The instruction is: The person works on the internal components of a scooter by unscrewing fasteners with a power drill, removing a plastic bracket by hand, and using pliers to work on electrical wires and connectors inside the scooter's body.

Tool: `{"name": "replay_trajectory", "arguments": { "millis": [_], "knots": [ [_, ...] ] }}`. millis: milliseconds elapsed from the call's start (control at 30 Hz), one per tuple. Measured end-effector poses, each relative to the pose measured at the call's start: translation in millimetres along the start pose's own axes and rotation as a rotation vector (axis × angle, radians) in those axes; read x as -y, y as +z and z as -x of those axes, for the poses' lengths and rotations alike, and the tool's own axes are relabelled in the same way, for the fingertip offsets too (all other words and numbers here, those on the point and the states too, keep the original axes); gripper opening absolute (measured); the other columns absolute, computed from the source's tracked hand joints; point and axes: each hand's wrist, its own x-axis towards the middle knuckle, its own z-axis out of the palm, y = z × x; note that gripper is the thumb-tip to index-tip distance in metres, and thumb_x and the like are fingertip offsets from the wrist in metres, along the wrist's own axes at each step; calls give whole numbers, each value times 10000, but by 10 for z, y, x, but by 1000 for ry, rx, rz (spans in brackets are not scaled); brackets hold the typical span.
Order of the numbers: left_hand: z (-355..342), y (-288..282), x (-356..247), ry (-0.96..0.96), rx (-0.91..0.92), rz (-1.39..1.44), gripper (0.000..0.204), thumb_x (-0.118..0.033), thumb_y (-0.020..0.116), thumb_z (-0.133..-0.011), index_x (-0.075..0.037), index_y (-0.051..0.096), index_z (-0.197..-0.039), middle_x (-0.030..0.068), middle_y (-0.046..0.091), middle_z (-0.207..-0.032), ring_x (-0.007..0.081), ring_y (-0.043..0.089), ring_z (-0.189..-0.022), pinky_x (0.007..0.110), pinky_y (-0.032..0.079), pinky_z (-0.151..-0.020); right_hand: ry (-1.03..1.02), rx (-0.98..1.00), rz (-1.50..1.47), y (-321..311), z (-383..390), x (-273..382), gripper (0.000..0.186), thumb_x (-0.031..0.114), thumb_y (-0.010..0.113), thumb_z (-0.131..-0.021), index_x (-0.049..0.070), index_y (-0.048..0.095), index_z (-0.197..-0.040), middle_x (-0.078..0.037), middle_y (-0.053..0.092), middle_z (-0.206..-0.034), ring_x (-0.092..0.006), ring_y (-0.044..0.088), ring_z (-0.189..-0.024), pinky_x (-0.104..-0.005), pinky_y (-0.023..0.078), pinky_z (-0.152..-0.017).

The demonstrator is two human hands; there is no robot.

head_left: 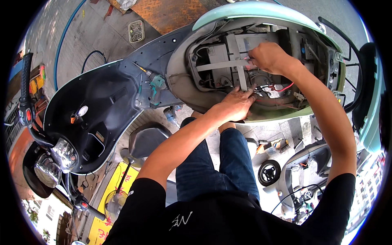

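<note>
A light green scooter (253,12) has its seat compartment uncovered, and grey battery blocks (218,55) sit inside. Two flat grey straps cross over the batteries, a lengthwise strap (218,65) and a crosswise strap (234,45). My right hand (271,58) reaches in from the right, its curled fingers closed at the right end of the lengthwise strap. At the compartment's near rim lies my left hand (239,104), fingers stretched forward beside the lower end of the crosswise strap. Below my right hand a red cable (284,87) and dark wires run; what lies under my fingers is hidden.
On the scooter's footboard lie a teal cordless drill (156,86) and a small screwdriver (140,85). A tray of small parts (136,31) sits on the ground beyond. Nearer me are a dark scooter seat (148,139), a loose wheel (269,172) and another opened scooter (300,175).
</note>
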Motion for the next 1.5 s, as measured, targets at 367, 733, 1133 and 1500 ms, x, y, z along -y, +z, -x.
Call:
{"name": "replay_trajectory", "arguments": {
  "millis": [367, 733, 1133, 1500],
  "knots": [
    [727, -208, 173, -128, -156, 547, 519, -406, 527, -912, -21, 512, -1260, 191, 529, -1275, 361, 502, -1175, 396, 397, -987, 247, 235, -500, 628, 441, 5, 332, 328, 457, -954, 78, 599, -1121, -195, 636, -995, -400, 587, -939, -457, 453, -841],
    [851, -289, 213, -283, -340, 836, 341, -186, 613, -893, 6, 567, -1172, 131, 631, -1107, 211, 635, -988, 312, 488, -872, 157, -16, -438, 490, 461, 168, 245, 292, 507, -921, 63, 591, -935, -200, 626, -781, -404, 598, -769, -498, 461, -692],
    [714, -181, 496, -586, -707, 1813, 457, -246, 579, -909, 22, 476, -1264, 133, 471, -1330, 269, 391, -1296, 411, 332, -1048, -18, -13, -356, 139, 9, -200, 298, 303, 569, -890, 29, 641, -983, -200, 636, -804, -396, 602, -816, -467, 466, -741],
    [602, -151, 781, -759, -1083, 1726, 473, -292, 544, -912, -70, 460, -1320, 54, 430, -1392, 221, 301, -1335, 386, 108, -1121, 1, 5, -374, 372, -81, -476, 380, 379, 623, -852, 0, 625, -885, -208, 595, -733, -411, 559, -712, -436, 446, -661]
  ]
}}
